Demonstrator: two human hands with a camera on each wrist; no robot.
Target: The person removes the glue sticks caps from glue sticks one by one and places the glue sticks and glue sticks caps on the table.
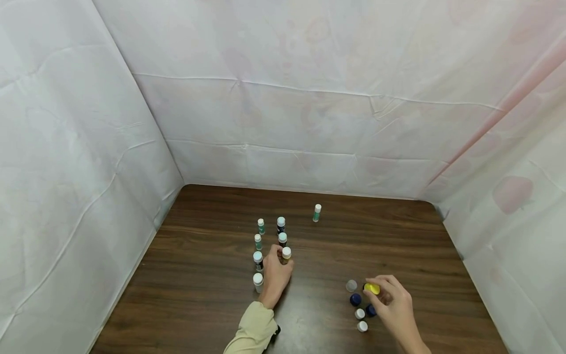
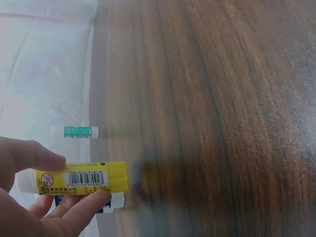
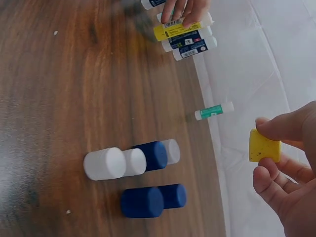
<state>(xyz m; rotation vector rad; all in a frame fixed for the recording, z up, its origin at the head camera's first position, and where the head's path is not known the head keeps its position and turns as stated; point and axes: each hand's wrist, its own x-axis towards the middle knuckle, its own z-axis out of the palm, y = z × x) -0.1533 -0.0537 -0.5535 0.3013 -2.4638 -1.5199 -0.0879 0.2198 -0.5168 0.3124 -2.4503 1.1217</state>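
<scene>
My left hand (image 1: 276,275) pinches a yellow glue stick (image 2: 81,178) between thumb and fingers; its white end (image 1: 286,252) points up, with no cap on it. Beside that hand, several other glue sticks stand upright in two rows, among them a white-topped dark blue one (image 1: 258,260), a small green one (image 1: 258,241) and a pale one (image 1: 258,282). My right hand (image 1: 393,305) holds a yellow cap (image 3: 264,146) between thumb and fingertips, above a group of loose caps. Whether the yellow glue stick rests on the table is hard to tell.
Near my right hand stand blue caps (image 1: 355,300), white caps (image 1: 362,326) and a translucent cap (image 1: 351,285). One green glue stick (image 1: 317,213) stands alone toward the back of the wooden table (image 1: 212,305). White cloth (image 1: 274,118) hangs behind and at both sides.
</scene>
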